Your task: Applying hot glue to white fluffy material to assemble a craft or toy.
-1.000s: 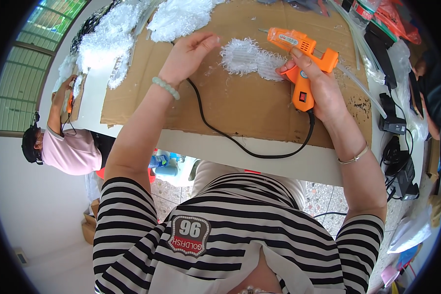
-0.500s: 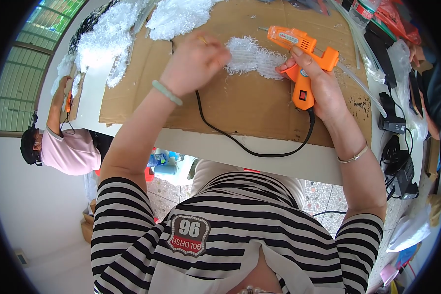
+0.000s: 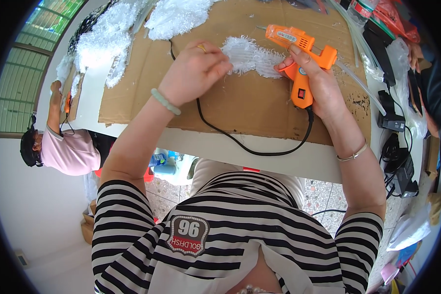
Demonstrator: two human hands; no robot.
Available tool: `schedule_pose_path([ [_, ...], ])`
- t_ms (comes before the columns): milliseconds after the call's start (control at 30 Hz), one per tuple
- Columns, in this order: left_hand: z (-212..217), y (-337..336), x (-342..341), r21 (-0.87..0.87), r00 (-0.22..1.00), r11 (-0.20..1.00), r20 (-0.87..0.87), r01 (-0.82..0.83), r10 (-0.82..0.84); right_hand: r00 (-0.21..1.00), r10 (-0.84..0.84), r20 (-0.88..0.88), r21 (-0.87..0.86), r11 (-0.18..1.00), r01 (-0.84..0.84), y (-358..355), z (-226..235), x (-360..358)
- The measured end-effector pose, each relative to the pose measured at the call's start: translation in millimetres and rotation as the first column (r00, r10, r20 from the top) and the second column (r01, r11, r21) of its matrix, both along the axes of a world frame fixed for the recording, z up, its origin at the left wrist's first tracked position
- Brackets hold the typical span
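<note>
My right hand (image 3: 318,81) is wrapped round the handle of an orange hot glue gun (image 3: 301,78), a clear glue stick (image 3: 360,81) poking from its rear. The nozzle points to the upper left. Between my hands lies a white fringed fabric piece (image 3: 252,56), ribbed along its middle; fingertips of my right hand touch its right end. At its left end is my left hand (image 3: 198,71), fingers curled and pressed together. Whatever that hand pinches, if anything, is hidden. From the gun's handle a black cord (image 3: 240,147) loops left and passes behind my left hand.
A brown cardboard sheet (image 3: 147,93) covers the white table (image 3: 299,164). White fluffy heaps (image 3: 179,19) lie at the far left. Black adapters and cables (image 3: 399,161) line the right edge, near a plastic bottle (image 3: 362,10). Another person (image 3: 71,147) works at the left with an orange tool.
My left hand has shifted slightly down and turned, its fingers now lower beside the fabric's left end. The glue gun has moved very slightly up and left.
</note>
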State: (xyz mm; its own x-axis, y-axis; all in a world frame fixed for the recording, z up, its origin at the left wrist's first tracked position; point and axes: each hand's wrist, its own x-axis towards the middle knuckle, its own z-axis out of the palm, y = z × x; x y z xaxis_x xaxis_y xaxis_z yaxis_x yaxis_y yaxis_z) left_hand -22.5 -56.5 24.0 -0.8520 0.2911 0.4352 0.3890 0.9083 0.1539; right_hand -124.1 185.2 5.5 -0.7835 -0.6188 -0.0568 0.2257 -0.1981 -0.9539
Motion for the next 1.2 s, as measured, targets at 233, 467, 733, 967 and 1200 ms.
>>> schedule_pose_path([
  [233, 1, 19, 9, -0.177, 0.993, 0.984, -0.115, 0.009, -0.029, 1.000, -0.009, -0.002, 0.004, 1.000, 0.009, 1, -1, -1],
  [467, 9, 13, 0, 0.252, 0.998, 0.965, 0.031, -0.067, 0.061, 1.000, -0.005, -0.017, 0.010, 1.000, 0.005, 1, -1, -1],
  [733, 7, 15, -2, -0.171, 0.998, 0.985, -0.067, -0.009, -0.003, 1.000, 0.002, -0.014, 0.018, 1.000, -0.002, 1, 1, 0],
  [967, -1, -29, -10, 0.691, 0.931, 0.626, 0.295, -0.362, 0.213, 1.000, -0.023, -0.011, 0.005, 1.000, 0.023, 2, 0, 1],
  [1200, -1, -9, -22, 0.338, 0.980, 0.931, -0.093, -0.134, 0.174, 0.999, -0.036, 0.006, 0.012, 0.999, 0.036, 0, -1, 1],
])
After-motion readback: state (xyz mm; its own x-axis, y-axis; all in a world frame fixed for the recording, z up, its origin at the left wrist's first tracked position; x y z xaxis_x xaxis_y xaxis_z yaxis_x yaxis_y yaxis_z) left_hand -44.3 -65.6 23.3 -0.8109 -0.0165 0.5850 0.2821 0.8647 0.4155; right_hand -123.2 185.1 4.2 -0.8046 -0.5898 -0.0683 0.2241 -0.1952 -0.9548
